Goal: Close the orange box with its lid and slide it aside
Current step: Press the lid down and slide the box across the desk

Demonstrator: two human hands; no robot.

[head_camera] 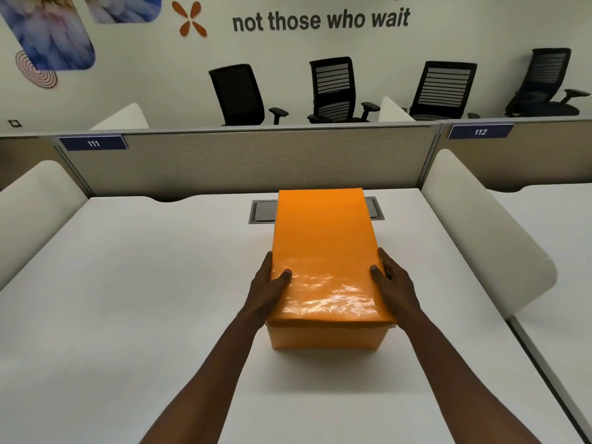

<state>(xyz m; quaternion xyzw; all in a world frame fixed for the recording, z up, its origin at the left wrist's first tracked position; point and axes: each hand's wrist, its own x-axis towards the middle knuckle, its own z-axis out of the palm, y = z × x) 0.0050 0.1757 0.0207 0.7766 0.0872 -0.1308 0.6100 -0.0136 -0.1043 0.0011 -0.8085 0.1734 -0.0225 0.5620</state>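
The glossy orange lid (323, 251) sits on the orange box (325, 338), overhanging its near wall; the box stands upright mid-table.

White worktop (128, 283) with a grey cable hatch (262, 213) at its far edge. Beige partition (224, 161) behind (labels 111, 112). Four black office chairs (333, 91) line the lettered white wall (320, 49).
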